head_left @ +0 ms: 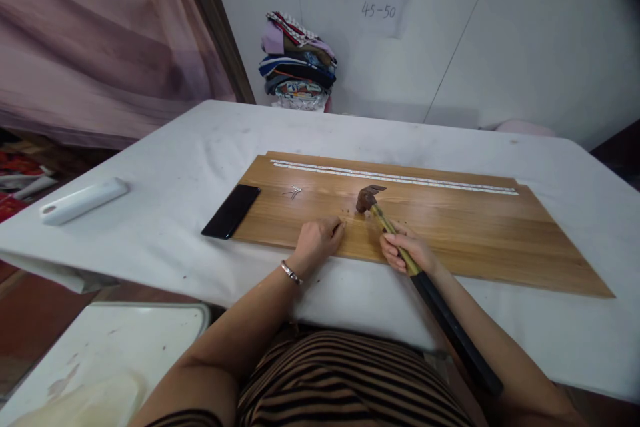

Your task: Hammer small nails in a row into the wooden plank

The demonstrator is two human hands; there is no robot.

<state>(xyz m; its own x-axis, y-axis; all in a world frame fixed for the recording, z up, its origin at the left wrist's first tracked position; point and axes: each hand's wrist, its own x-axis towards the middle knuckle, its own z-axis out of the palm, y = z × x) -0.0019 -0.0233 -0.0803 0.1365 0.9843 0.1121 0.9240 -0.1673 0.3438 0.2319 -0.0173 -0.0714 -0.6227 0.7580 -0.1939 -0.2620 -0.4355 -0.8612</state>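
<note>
My right hand (406, 251) grips a hammer (395, 230) by its yellow-green shaft, with the black grip running back along my forearm. The rusty head rests down on a long wooden board (450, 227) on the white table. Several small dark nail heads dot the board beside the hammer head. My left hand (320, 239) lies on the board's near edge, left of the hammer, with its fingertips pinched together close to those nail heads. Whether a nail is between them is too small to tell.
A black phone (231, 211) lies over the board's left end. Loose nails (294, 193) lie on the board near it. A white strip (395, 177) runs along the far edge. A white handled object (83, 200) lies at the table's left. Folded clothes (299, 60) are stacked against the wall.
</note>
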